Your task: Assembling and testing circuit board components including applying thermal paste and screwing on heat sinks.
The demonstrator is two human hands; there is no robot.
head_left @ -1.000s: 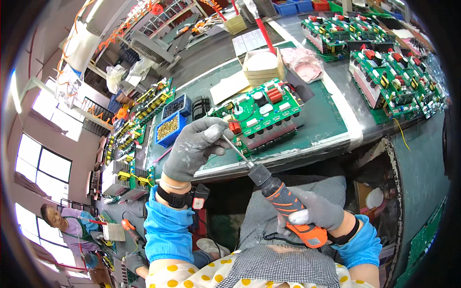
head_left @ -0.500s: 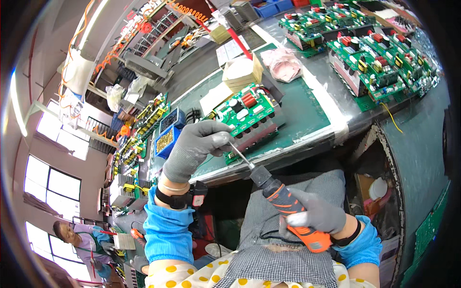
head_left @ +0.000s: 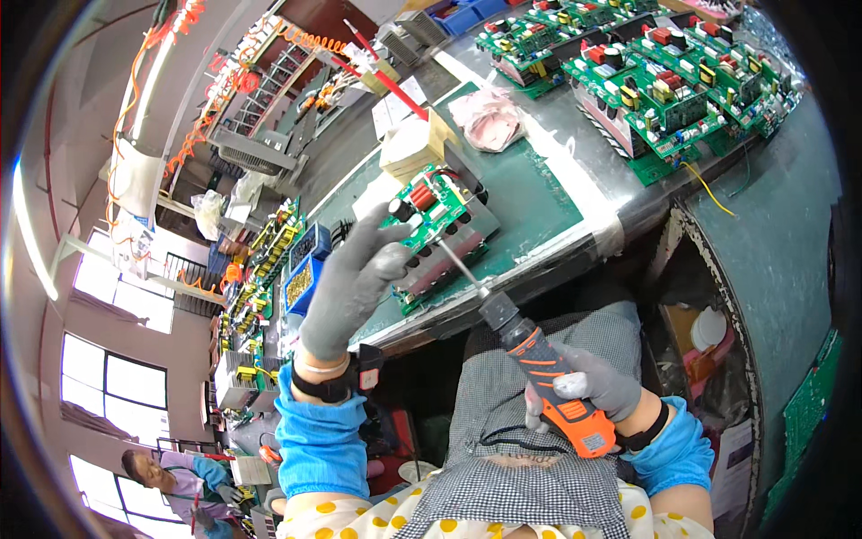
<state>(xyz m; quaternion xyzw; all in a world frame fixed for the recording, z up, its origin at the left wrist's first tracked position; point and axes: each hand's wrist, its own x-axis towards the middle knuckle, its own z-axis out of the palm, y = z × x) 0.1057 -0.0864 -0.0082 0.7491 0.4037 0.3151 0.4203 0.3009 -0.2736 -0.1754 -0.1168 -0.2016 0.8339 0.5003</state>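
Low in the frame, right of centre, the right hand (head_left: 584,388) grips a screwdriver (head_left: 518,334), its bit slanting up leftward to the near edge of a green board (head_left: 440,216); contact there cannot be told. Left of it, the left hand (head_left: 350,283) is loosely open, thumb apart, against the board's left end in view. The board sits mid-frame on the desk (head_left: 543,196). Beyond stands a box (head_left: 406,164); more boards (head_left: 678,94) fill the upper right.
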